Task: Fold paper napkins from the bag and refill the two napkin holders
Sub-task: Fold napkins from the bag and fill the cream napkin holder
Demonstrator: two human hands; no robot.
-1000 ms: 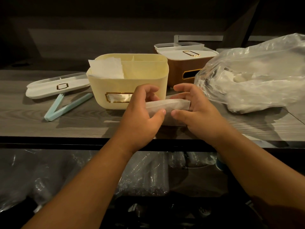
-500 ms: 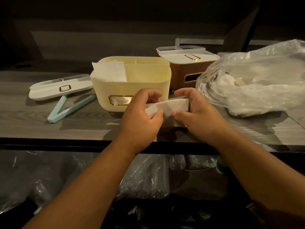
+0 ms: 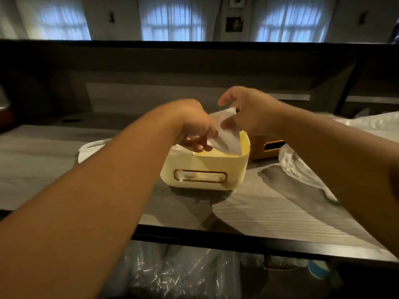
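Note:
A cream napkin holder (image 3: 205, 169) with a gold-framed slot stands open-topped in the middle of the table. A folded white napkin (image 3: 227, 134) hangs tilted above its right side, lower end inside the rim. My left hand (image 3: 194, 130) pinches the napkin's lower left edge over the holder. My right hand (image 3: 248, 113) grips its upper right corner, fingers partly spread. A brown napkin holder (image 3: 269, 147) sits behind to the right, mostly hidden by my right arm. The clear plastic bag (image 3: 302, 169) lies at the right.
A white lid (image 3: 90, 147) lies on the table left of the cream holder, mostly behind my left arm. The table's dark front edge (image 3: 216, 236) runs across below. Clear plastic packs (image 3: 183, 275) sit on a lower shelf. A dark back wall rises behind the table.
Both hands lifted the folded napkin from the table in front of the cream holder up and over its open top. The camera tilted upward, revealing windows.

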